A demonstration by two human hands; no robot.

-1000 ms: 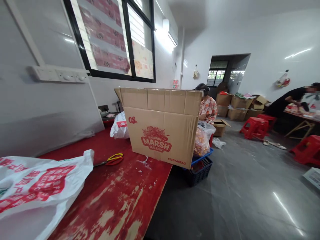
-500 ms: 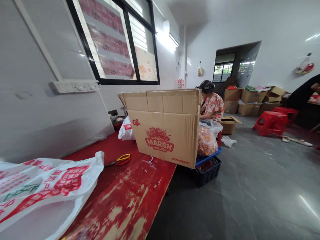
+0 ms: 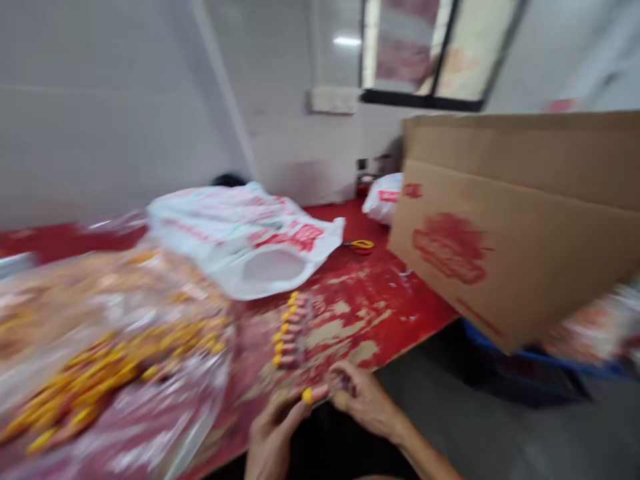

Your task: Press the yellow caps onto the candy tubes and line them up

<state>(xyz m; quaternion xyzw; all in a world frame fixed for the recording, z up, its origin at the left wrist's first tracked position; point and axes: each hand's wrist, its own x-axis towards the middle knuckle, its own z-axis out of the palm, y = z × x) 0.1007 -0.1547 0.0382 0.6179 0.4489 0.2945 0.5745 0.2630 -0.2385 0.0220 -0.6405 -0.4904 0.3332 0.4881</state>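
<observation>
Low in the view, my left hand pinches a small yellow-tipped pink piece between thumb and fingers over the table's front edge. Close to its pink end, my right hand has its fingers curled together, and something clear or purplish shows between them, too blurred to name. A short row of similar yellow-and-pink pieces lies on the red table just beyond my hands. To the left spreads a large clear plastic bag with many loose yellow-and-pink pieces.
A white printed bag lies flattened behind the row. Yellow-and-red-handled scissors rest beside it. A big cardboard box stands tilted at the right, above a blue crate. Another white bag sits near the wall.
The view has swung left and down, blurring the picture. Both my hands, the small pieces and the large clear bag now show. The co-worker and the stools have left the frame.
</observation>
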